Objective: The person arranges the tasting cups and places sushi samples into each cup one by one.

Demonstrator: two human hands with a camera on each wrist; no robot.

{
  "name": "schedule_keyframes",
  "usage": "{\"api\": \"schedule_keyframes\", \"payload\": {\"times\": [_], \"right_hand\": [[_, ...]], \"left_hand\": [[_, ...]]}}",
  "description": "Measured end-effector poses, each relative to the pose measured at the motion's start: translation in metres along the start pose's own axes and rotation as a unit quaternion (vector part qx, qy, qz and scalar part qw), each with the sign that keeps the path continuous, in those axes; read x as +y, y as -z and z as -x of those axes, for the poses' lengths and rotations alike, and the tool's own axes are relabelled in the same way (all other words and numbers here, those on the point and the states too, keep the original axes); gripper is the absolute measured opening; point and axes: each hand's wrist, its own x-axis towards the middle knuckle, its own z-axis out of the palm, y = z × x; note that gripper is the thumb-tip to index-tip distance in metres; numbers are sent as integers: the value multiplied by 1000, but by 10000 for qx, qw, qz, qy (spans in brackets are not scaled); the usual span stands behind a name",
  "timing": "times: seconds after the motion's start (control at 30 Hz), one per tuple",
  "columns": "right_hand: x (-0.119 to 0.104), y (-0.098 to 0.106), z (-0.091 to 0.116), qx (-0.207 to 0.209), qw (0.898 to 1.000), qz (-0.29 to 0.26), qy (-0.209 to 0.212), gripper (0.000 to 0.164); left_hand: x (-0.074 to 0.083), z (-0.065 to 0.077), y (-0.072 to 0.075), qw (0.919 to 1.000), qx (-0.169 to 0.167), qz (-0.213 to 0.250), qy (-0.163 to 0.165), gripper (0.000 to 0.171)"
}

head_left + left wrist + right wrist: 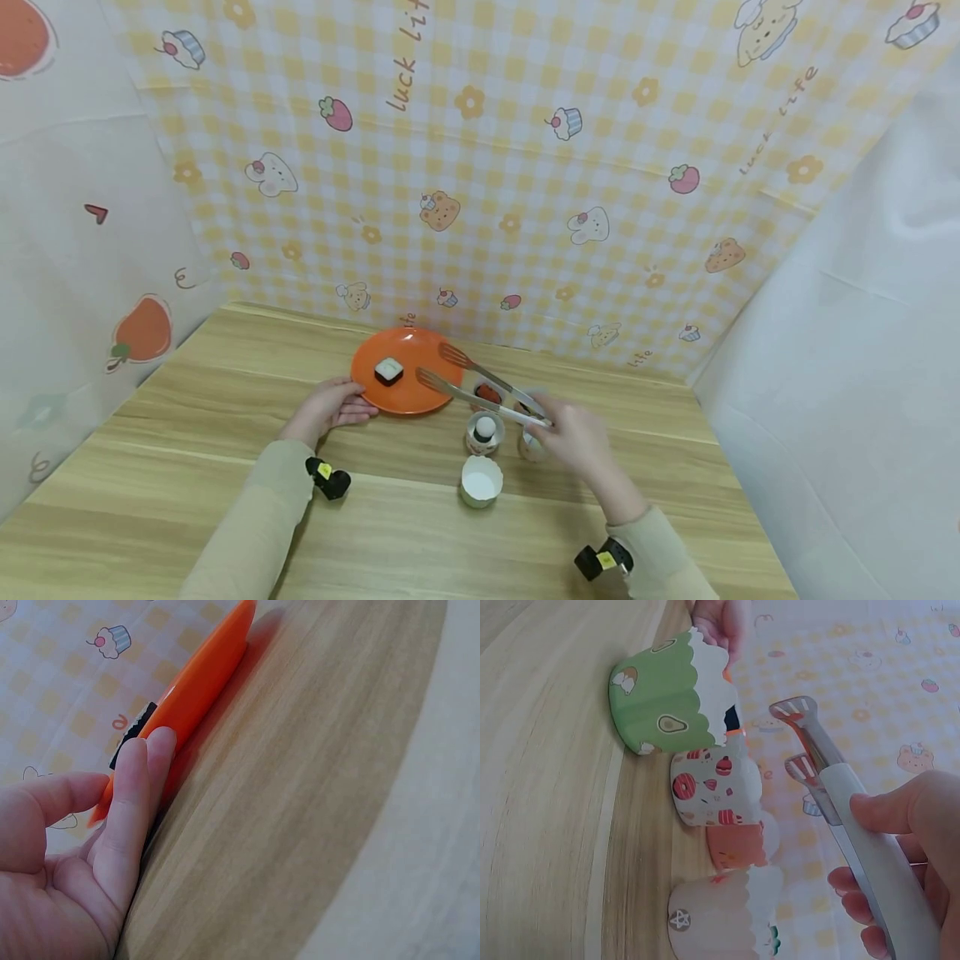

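My left hand (333, 408) grips the left rim of an orange plate (408, 400), thumb at the rim and fingers along its side and underside in the left wrist view. On the plate sits a white-topped, black-sided sushi piece (388, 372). My right hand (576, 435) holds a pair of tongs (885, 877) by their pale handles. Their slotted tips are spread apart above the plate's right part, with nothing between them. Below the tongs stand paper cups: a donut-print cup (716, 787) with a white-and-black piece, and a pink cup (735, 844) with a red piece.
A green avocado-print cup (664, 697), white inside, stands nearest me. Another pale cup (709, 915) stands by my right hand, partly hidden by it in the head view. A checked cloth (480, 167) hangs behind the wooden table (390, 533), with white cloth at both sides.
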Motion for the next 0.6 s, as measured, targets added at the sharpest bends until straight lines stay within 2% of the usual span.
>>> {"api": "schedule_keyframes", "payload": {"times": [0.13,0.37,0.6], "right_hand": [[-3,-3,-3,-61,9999,-32,-107,40],[-11,-7,-6,-67,9999,-84,-17,30],[-20,-13,-10,-258,9995,-119,-129,41]], "left_hand": [[1,1,0,10000,-22,-12,-17,41],[2,1,0,10000,-68,-42,-8,44],[2,3,0,9999,-100,28,5,43]]}}
